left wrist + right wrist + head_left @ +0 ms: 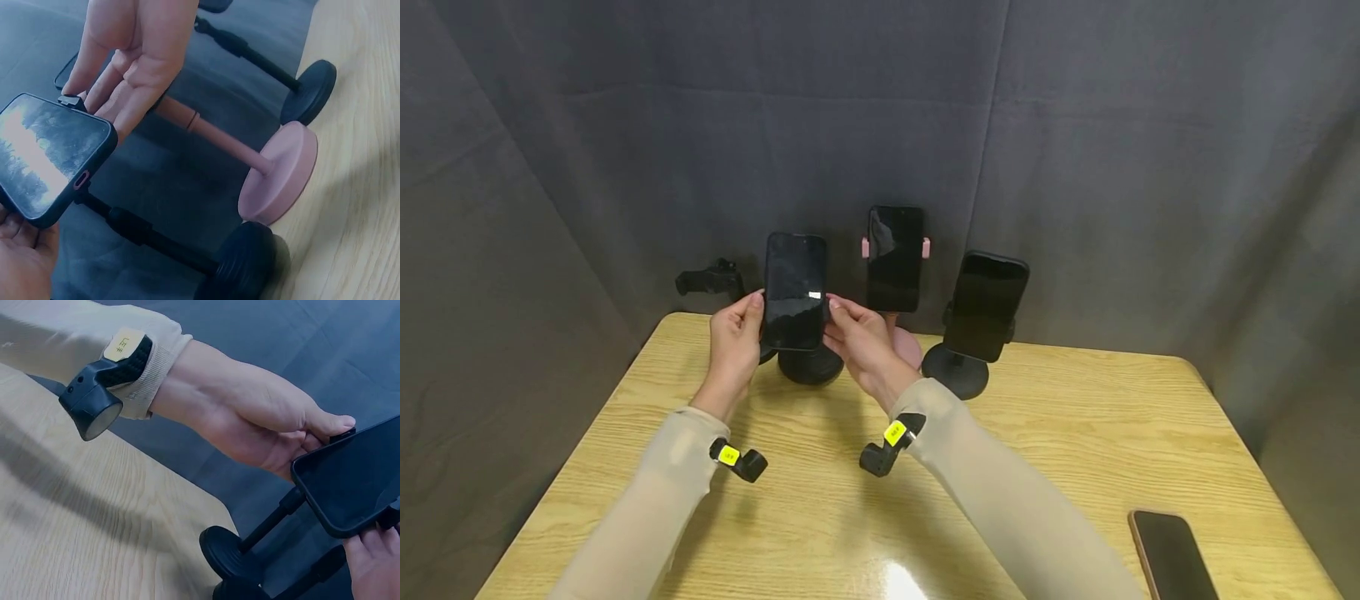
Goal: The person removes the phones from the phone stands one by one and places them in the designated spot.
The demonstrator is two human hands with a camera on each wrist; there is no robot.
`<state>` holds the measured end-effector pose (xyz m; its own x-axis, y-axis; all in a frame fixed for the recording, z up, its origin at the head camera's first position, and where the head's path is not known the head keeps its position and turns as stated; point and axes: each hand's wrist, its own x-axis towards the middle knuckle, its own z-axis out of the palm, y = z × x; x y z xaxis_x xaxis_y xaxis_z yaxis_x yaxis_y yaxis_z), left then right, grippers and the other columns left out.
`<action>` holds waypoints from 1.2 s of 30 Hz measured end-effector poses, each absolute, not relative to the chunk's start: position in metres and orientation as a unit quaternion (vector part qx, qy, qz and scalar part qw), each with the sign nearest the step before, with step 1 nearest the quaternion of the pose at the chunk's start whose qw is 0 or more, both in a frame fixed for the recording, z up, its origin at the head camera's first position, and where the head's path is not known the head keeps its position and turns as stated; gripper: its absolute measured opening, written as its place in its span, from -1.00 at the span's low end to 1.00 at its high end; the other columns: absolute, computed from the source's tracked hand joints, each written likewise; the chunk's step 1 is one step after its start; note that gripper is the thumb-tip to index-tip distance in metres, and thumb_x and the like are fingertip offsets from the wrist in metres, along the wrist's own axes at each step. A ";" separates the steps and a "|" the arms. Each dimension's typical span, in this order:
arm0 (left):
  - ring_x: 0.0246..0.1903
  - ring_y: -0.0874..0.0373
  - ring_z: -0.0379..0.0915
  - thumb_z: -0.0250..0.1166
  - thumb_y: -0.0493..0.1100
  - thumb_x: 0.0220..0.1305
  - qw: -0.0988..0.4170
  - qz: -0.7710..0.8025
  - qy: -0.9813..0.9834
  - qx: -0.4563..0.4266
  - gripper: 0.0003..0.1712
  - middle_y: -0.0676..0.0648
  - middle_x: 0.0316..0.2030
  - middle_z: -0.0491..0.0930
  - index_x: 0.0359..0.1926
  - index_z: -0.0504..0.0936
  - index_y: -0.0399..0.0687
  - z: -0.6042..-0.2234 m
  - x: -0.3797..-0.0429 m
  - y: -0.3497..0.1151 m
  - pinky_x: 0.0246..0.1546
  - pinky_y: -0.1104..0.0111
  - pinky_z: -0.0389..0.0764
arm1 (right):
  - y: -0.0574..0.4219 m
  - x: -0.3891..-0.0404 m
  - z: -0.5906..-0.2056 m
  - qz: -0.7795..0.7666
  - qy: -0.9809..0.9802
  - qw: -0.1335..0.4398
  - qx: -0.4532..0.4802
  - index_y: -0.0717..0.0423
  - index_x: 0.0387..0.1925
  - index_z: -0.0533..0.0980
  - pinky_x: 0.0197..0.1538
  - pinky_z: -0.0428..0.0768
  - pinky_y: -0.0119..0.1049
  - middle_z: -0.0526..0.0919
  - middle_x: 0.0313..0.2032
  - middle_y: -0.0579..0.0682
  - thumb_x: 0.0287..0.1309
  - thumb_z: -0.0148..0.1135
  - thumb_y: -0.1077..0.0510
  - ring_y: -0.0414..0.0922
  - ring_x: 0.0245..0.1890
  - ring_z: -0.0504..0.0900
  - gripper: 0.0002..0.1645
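A black phone (796, 292) sits upright in the clamp of a black phone stand, whose round base (810, 371) rests on the table. My left hand (735, 342) is at the phone's left edge, its thumb (340, 423) on a small black clamp arm (342, 435). On the opposite edge, my right hand (867, 343) has its thumb on the other clamp arm (72, 102), fingers curled behind. Both hands pinch the clamp's sides around the phone. In the left wrist view, the stand's pole (169, 247) runs from behind the phone to the base.
Right of my hands stand a pink stand (284, 169) holding a phone (895, 258) and a black stand (955, 375) holding another phone (987, 307). A black holder (709, 279) without a phone is at the left. One phone (1174, 557) lies at the table's front right.
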<state>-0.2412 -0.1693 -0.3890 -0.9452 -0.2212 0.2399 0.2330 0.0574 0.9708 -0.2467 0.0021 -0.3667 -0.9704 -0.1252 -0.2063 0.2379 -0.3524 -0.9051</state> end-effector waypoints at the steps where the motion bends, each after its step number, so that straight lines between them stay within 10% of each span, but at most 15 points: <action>1: -0.17 0.45 0.47 0.00 -0.01 0.59 0.166 -0.689 -0.706 -0.003 -0.47 0.07 -0.17 0.70 0.28 0.53 -0.34 -0.388 -0.240 -0.168 0.01 0.61 0.50 | 0.003 -0.246 -0.366 -0.819 0.561 0.109 0.047 0.13 0.29 0.52 0.40 0.48 0.00 0.68 0.11 0.08 0.50 0.08 0.15 -0.10 0.09 0.67 -0.58; 6: 0.11 0.33 0.44 -0.01 -0.06 0.60 0.170 -0.695 -0.698 0.007 -0.49 -0.24 0.25 0.53 0.29 0.50 -0.38 -0.383 -0.237 -0.163 0.26 0.46 0.43 | 0.006 -0.240 -0.361 -0.815 0.570 0.101 0.019 0.15 0.32 0.48 0.42 0.45 -0.01 0.56 0.29 0.20 0.52 0.05 0.14 0.07 0.31 0.55 -0.56; 23: 0.00 0.50 0.51 0.06 -0.17 0.57 0.219 -0.696 -0.683 -0.022 -0.56 -0.34 0.17 0.59 0.18 0.57 -0.48 -0.366 -0.221 -0.148 0.11 0.64 0.48 | 0.022 -0.219 -0.352 -0.791 0.608 0.061 -0.027 0.10 0.35 0.47 0.43 0.43 0.01 0.56 0.30 0.20 0.53 0.04 0.11 0.13 0.29 0.57 -0.54; 32: -0.35 0.41 0.32 0.10 -0.16 0.55 0.231 -0.696 -0.678 -0.034 -0.57 0.34 -0.55 0.51 0.16 0.59 -0.46 -0.358 -0.205 -0.143 -0.15 0.63 0.42 | 0.030 -0.207 -0.343 -0.788 0.612 0.050 -0.043 0.13 0.35 0.46 0.40 0.47 -0.03 0.55 0.29 0.19 0.53 0.03 0.12 0.11 0.27 0.59 -0.55; 36: -0.25 0.41 0.34 0.09 -0.17 0.55 0.227 -0.702 -0.674 -0.044 -0.57 0.37 -0.58 0.51 0.18 0.57 -0.48 -0.355 -0.200 -0.140 0.02 0.62 0.43 | 0.034 -0.201 -0.341 -0.789 0.612 0.045 -0.037 0.13 0.33 0.48 0.38 0.48 -0.06 0.59 0.24 0.19 0.51 0.06 0.13 0.06 0.20 0.65 -0.55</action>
